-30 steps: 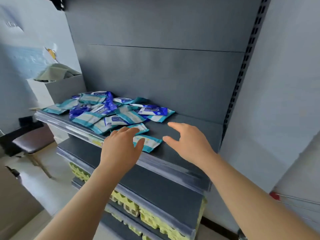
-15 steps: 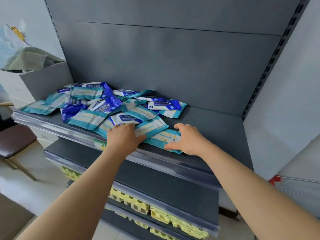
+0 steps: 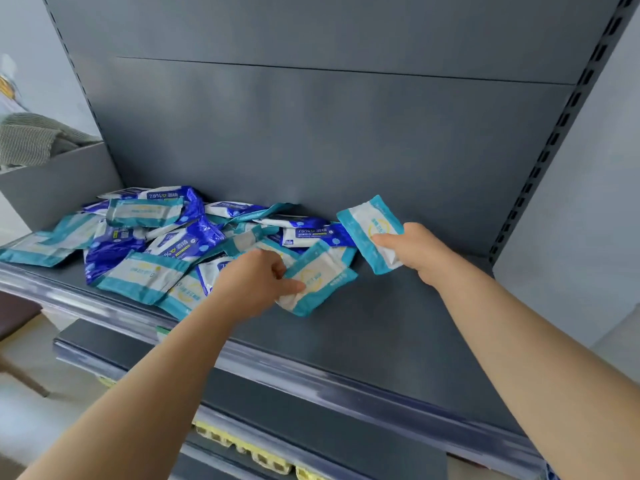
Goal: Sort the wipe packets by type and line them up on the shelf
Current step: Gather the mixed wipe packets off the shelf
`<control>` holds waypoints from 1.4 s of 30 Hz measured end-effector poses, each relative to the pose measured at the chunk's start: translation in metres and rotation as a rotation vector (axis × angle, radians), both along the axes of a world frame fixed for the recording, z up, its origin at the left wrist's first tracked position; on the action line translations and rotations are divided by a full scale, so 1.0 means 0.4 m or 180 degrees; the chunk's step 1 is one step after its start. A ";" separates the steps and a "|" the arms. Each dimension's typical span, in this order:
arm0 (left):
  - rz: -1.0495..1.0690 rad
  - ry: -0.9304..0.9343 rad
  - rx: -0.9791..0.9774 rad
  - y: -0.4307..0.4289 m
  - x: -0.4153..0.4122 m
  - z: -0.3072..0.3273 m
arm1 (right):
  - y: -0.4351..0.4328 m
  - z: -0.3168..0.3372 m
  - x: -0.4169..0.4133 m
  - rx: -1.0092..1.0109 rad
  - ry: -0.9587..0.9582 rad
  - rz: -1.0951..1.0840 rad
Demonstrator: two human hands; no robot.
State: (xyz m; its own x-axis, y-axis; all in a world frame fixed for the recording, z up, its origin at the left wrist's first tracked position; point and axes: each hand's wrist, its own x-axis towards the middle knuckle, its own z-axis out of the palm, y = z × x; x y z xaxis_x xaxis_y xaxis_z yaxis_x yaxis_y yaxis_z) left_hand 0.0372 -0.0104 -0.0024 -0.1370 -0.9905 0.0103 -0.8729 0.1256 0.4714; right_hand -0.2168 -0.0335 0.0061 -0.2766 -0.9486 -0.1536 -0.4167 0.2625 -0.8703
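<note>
A jumbled pile of wipe packets (image 3: 166, 244) covers the left half of the grey shelf (image 3: 398, 327). Some are teal and white, others dark blue. My right hand (image 3: 415, 251) grips one teal packet (image 3: 367, 226) and holds it lifted above the shelf, just right of the pile. My left hand (image 3: 256, 282) pinches a second teal packet (image 3: 322, 278) at the pile's right edge; its far end still lies on the shelf.
The shelf's right half is bare metal up to the slotted upright (image 3: 554, 133). A grey back panel (image 3: 329, 133) rises behind. A lower shelf (image 3: 311, 427) holds yellow egg cartons (image 3: 242, 448). A grey box with cloth (image 3: 41, 161) stands at left.
Both hands had been pressing on teal packets at the shelf's front. My right hand has since lifted its packet up and to the right; my left hand now pinches the other one.
</note>
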 end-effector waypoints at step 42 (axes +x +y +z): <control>-0.1011 -0.0500 0.0377 -0.370 -0.082 -0.006 | 0.028 -0.046 -0.017 0.0403 -0.0073 -0.1531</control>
